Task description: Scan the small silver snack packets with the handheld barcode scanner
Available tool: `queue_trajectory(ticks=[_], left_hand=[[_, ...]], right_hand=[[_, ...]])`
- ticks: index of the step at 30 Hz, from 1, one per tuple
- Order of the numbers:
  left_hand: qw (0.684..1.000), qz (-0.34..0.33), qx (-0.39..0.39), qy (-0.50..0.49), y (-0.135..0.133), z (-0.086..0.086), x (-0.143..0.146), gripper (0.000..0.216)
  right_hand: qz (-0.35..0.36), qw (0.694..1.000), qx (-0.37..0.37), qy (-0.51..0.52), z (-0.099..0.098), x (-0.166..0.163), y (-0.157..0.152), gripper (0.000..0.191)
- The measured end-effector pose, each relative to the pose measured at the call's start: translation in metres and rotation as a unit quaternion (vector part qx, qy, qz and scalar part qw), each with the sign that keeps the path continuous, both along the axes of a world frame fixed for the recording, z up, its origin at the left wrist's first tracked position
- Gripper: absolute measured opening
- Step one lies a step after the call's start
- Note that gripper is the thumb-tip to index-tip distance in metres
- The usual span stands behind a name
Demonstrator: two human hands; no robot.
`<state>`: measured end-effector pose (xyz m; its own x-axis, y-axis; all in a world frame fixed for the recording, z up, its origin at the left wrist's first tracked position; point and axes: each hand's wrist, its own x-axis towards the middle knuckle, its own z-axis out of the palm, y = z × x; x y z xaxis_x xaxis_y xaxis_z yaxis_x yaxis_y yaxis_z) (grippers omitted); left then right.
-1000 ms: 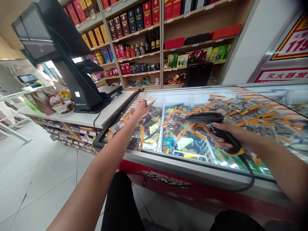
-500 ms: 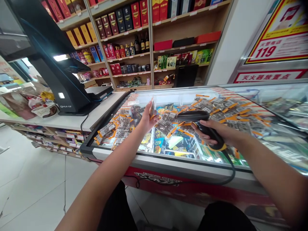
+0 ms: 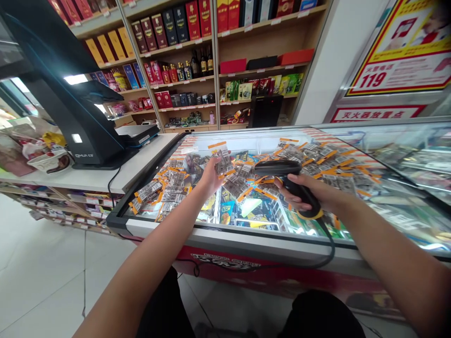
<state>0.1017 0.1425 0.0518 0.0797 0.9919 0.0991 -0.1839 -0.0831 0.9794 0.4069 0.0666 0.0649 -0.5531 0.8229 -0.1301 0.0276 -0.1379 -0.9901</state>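
Note:
My left hand (image 3: 210, 176) is closed on a small clear packet (image 3: 223, 158) with orange ends, held up over the glass top of a chest freezer (image 3: 148, 229). The packet's printed face is turned toward me. My right hand (image 3: 303, 191) grips the handle of a black and yellow barcode scanner (image 3: 278, 168), its head pointing left toward the packet. Many similar packets lie spread on the glass: a heap at the left (image 3: 172, 183) and a larger one at the right (image 3: 324, 159).
A black scale-like checkout machine (image 3: 84, 136) stands on the white counter (image 3: 136, 171) at left. The scanner's cable (image 3: 329, 258) loops down the freezer's red front. Behind, shelves (image 3: 183, 46) hold boxes and bottles. A black box-shaped device (image 3: 265, 111) stands behind the freezer.
My left hand has turned the packet from edge-on to face-on, so its print and orange ends show. The scanner stays in my right hand, and the whole view has shifted slightly.

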Motion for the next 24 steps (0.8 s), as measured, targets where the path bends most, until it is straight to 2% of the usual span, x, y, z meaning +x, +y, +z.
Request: queue_trajectory(ticks=[3,8,14,18,21,24], left_hand=[[0.997,0.038,0.040,0.050,0.0016,-0.0026,-0.0015,0.036],[0.991,-0.004,0.076,0.111,0.0015,-0.0031,-0.0027,0.041],[0.996,-0.024,0.037,0.075,-0.0003,-0.0019,-0.0008,0.042],[0.995,-0.025,0.045,0.082,-0.0012,-0.0009,0.0000,0.040],[0.999,-0.032,0.013,0.034,-0.0032,0.0000,0.0013,0.042],[0.993,-0.049,-0.060,-0.085,-0.0069,0.0007,0.0031,0.046]], right_hand=[[0.017,1.000,0.000,0.020,0.0005,0.0000,-0.0012,0.057],[0.033,0.999,0.005,0.033,0.0006,0.0001,-0.0014,0.056],[0.023,0.999,-0.005,0.035,-0.0007,0.0013,0.0000,0.058],[0.027,0.999,-0.006,0.041,0.0003,0.0018,-0.0011,0.058],[0.038,0.998,0.002,0.044,0.0005,0.0025,-0.0011,0.057],[0.052,0.997,0.012,0.052,-0.0008,0.0035,0.0004,0.057]])
